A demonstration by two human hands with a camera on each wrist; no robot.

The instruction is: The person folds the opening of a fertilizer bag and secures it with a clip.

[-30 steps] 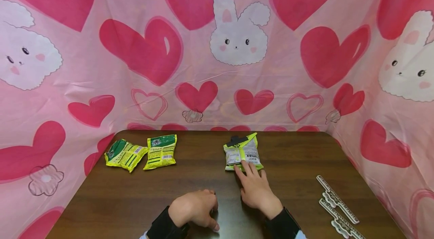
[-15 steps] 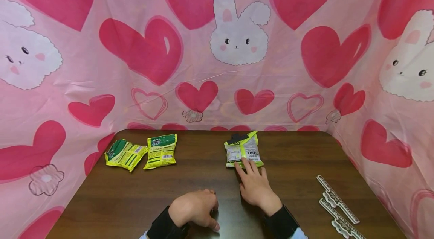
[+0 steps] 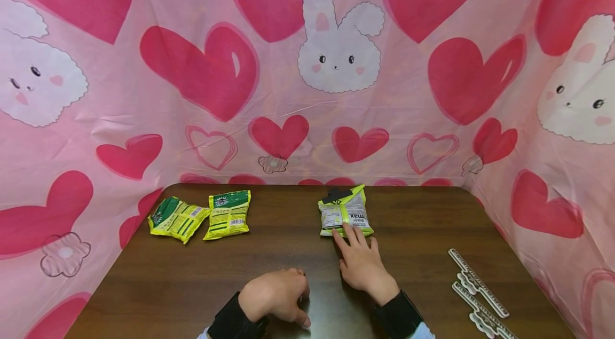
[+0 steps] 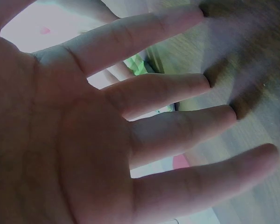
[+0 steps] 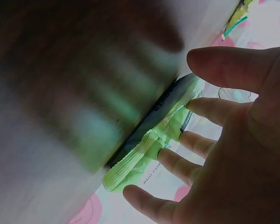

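A green and silver snack packet (image 3: 343, 215), with "max" printed on it, lies on the brown table (image 3: 278, 253) toward the back. The fingertips of my right hand (image 3: 363, 264) touch its near edge, fingers extended. From the right wrist view, the crimped green seam of the packet (image 5: 130, 163) runs along those fingertips. My left hand (image 3: 278, 293) rests on the table near the front and holds nothing. In the left wrist view its fingers (image 4: 177, 133) are spread and nearly straight, the tips at the tabletop.
Two yellow and green packets, one tilted (image 3: 179, 219) and one straighter (image 3: 228, 215), lie at the back left. Two white ruler-like strips with cut-out shapes, an upper one (image 3: 478, 282) and a lower one (image 3: 482, 309), lie at the right. A pink heart-and-rabbit cloth (image 3: 288, 104) hangs behind the table.
The green and silver packet has slid slightly toward the back with my right fingertips against it, mostly in the first half second. My left hand stays in place.
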